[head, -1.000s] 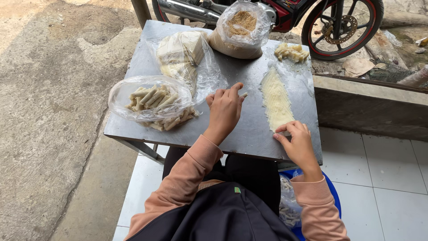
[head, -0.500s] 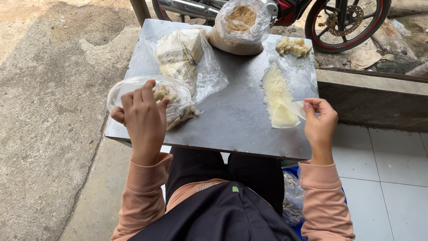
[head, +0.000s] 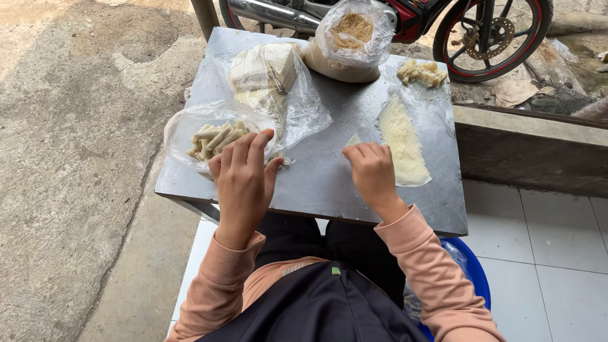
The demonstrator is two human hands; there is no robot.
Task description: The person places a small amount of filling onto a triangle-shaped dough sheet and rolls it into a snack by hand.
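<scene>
**Hands at a small metal table, one at a bag of rolls, one at a thin wrapper**

Outdoors, on bare concrete beside white floor tiles, a small grey metal table (head: 329, 183) stands in front of a seated person in peach sleeves and a dark apron.

Nearest the viewer, the left hand (head: 244, 180) rests at the table's near left edge, fingers loosely curled and slightly spread, fingertips touching the clear plastic bag of pale rolls (head: 212, 139). Whether it grips a roll cannot be told; the palm faces down and hides whatever is under it.

The right hand (head: 373, 174) lies near the middle of the table, fingers bent and pinched together on the near left corner of a thin pale wrapper (head: 402, 142) spread flat on the metal. A small fold of the sheet shows just above the fingertips.

To do this well, judging from the view, the pinch should stay light so the thin sheet does not tear, and the sheet should stay flat on the metal.

Farther back, a clear bag holds a stack of pale sheets (head: 266, 73), just beyond the rolls. Behind it sits a bag of brown crumbs (head: 351, 41). A small heap of pale filling (head: 423, 73) lies at the far right corner, just beyond the wrapper.

Beyond the table, part of a red motorbike (head: 481, 31) is parked.
</scene>
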